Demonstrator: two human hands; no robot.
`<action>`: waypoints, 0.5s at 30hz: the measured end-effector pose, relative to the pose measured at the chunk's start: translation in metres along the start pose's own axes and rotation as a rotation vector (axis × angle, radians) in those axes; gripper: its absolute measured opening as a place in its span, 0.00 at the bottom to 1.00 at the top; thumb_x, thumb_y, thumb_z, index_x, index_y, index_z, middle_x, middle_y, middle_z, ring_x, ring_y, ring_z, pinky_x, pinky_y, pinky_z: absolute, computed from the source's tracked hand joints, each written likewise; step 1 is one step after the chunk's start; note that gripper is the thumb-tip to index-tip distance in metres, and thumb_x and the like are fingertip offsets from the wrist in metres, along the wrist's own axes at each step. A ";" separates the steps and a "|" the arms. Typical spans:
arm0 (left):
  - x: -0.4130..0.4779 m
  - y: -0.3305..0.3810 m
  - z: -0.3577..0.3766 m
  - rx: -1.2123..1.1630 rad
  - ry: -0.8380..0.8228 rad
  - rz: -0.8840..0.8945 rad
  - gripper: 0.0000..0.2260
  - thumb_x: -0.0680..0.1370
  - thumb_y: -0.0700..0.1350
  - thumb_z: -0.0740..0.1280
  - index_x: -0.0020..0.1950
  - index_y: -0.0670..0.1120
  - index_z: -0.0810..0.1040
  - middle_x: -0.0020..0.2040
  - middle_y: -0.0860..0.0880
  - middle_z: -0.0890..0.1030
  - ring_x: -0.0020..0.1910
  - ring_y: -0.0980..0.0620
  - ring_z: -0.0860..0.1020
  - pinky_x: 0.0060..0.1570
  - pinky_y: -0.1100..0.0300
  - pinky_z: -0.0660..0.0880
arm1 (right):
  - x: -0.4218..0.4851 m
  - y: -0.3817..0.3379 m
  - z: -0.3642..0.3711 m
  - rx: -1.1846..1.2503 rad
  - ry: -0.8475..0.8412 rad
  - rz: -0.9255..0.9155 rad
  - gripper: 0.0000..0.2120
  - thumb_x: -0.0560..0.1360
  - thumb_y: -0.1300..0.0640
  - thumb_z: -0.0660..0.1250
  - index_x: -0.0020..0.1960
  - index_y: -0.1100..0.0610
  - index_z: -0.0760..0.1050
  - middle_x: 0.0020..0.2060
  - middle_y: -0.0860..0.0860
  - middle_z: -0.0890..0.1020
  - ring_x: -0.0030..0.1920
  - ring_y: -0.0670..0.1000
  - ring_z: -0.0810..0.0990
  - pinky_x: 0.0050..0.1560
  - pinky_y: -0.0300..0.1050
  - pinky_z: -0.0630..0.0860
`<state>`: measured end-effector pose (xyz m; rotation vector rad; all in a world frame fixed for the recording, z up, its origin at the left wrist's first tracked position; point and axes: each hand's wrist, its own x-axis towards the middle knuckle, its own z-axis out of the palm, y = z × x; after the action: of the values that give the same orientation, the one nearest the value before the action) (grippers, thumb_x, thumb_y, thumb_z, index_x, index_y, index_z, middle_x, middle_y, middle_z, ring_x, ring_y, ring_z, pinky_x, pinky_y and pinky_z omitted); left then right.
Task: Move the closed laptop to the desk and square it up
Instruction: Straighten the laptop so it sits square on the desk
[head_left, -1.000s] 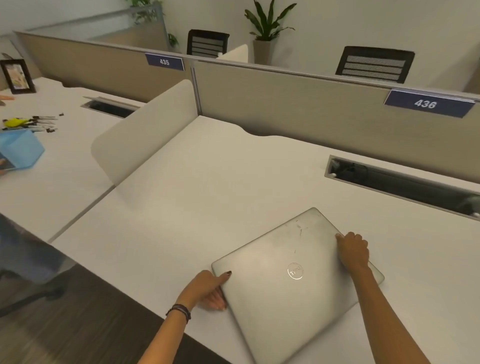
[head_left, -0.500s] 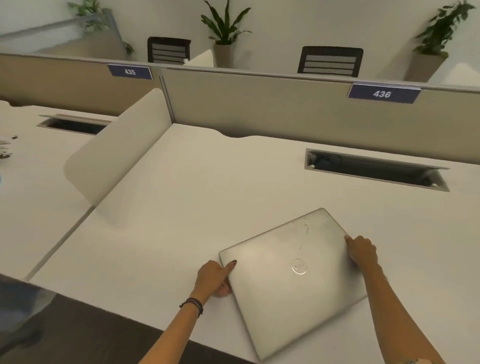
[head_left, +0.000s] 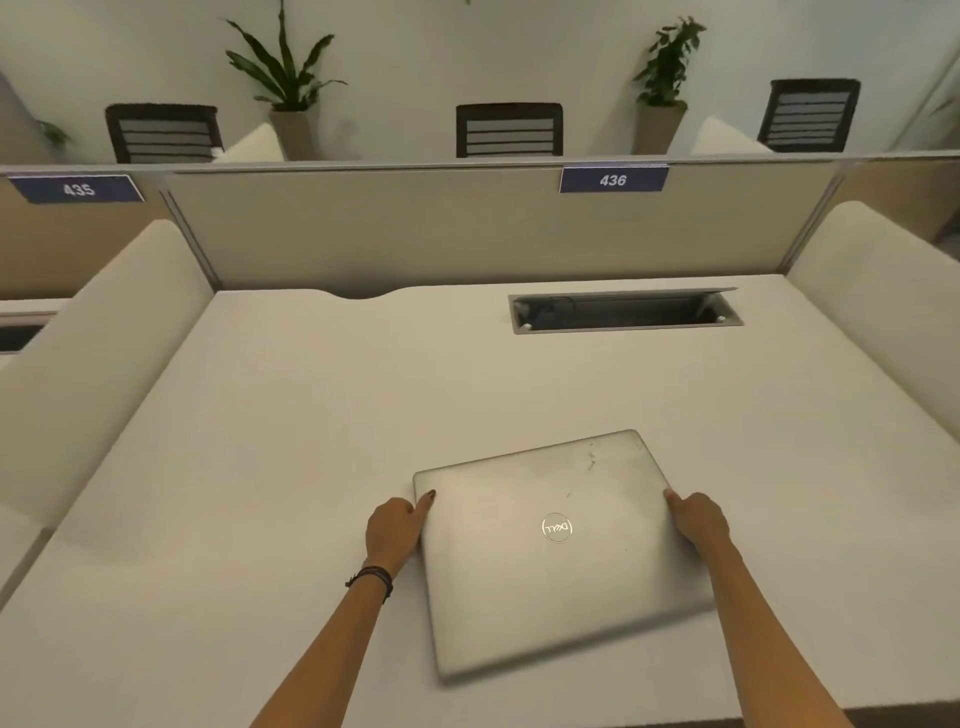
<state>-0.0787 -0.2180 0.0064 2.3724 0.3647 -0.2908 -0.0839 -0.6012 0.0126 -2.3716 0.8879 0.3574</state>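
Observation:
A closed silver laptop (head_left: 550, 551) with a round logo on its lid lies flat on the white desk (head_left: 311, 441), near the front edge and slightly right of centre. It sits a little turned, its back edge rising toward the right. My left hand (head_left: 395, 530) grips its left edge, thumb on the lid's corner. My right hand (head_left: 696, 522) holds the right edge, fingers curled under the side.
An open cable tray (head_left: 623, 312) is cut into the desk at the back right. A beige partition (head_left: 467, 228) with a "436" sign closes the back. Rounded side dividers (head_left: 93, 353) stand left and right. Chairs and potted plants are behind.
The laptop has turned from a strong diagonal to nearly parallel with the desk edge. Both hands kept hold of its sides. The view has swung to face desk 436 head-on.

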 end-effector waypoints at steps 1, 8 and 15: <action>0.002 0.000 0.000 0.008 0.002 0.011 0.27 0.79 0.58 0.60 0.25 0.44 0.62 0.29 0.41 0.74 0.29 0.46 0.72 0.43 0.46 0.77 | -0.003 0.003 0.001 0.004 0.002 0.015 0.26 0.80 0.47 0.55 0.54 0.71 0.74 0.53 0.66 0.80 0.54 0.63 0.78 0.47 0.48 0.71; 0.012 -0.002 -0.002 0.060 -0.060 0.055 0.25 0.80 0.56 0.58 0.27 0.43 0.63 0.29 0.42 0.73 0.31 0.46 0.73 0.45 0.48 0.77 | -0.014 0.011 0.006 0.027 0.029 0.053 0.25 0.80 0.47 0.54 0.50 0.70 0.75 0.50 0.65 0.81 0.50 0.62 0.79 0.41 0.45 0.67; 0.008 0.009 -0.003 0.269 -0.149 0.116 0.24 0.81 0.55 0.54 0.28 0.46 0.62 0.28 0.51 0.67 0.38 0.47 0.73 0.47 0.54 0.75 | -0.019 0.004 0.005 0.096 0.060 0.036 0.19 0.80 0.50 0.56 0.50 0.67 0.72 0.52 0.66 0.79 0.53 0.62 0.78 0.51 0.50 0.73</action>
<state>-0.0680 -0.2207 0.0119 2.6026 0.1225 -0.4842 -0.1007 -0.5903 0.0150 -2.2915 0.9552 0.2533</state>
